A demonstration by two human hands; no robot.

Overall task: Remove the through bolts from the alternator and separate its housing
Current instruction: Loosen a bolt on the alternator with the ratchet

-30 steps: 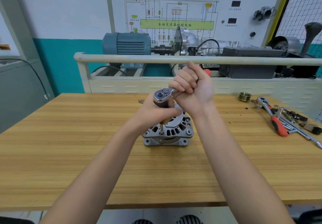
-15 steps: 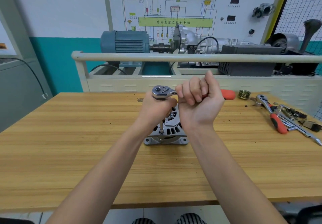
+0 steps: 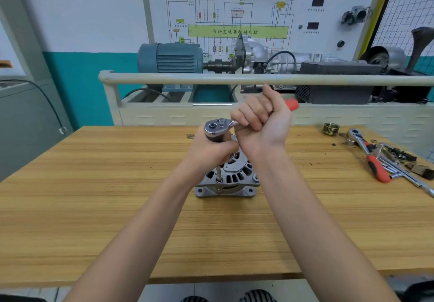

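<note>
A silver alternator [image 3: 231,179] stands on the wooden table [image 3: 94,196], vented end up. A ratchet wrench [image 3: 217,128] with a red handle tip sits above it on an extension bar [image 3: 218,172] that runs down to a through bolt at the housing's near left edge. My left hand [image 3: 212,150] grips the top of the extension just below the ratchet head. My right hand [image 3: 263,119] holds the ratchet handle, which points to the back right, its red end showing past my fist.
At the table's right side lie a second red-handled ratchet [image 3: 373,161], several loose metal parts and sockets [image 3: 399,158], and a brass pulley [image 3: 331,128]. Behind the table stands a training rig with a rail [image 3: 234,80], a blue motor [image 3: 169,58] and a gearbox.
My right hand has swung the ratchet handle from pointing away at the back round to the right, then back partway. My left hand stays on the extension.
</note>
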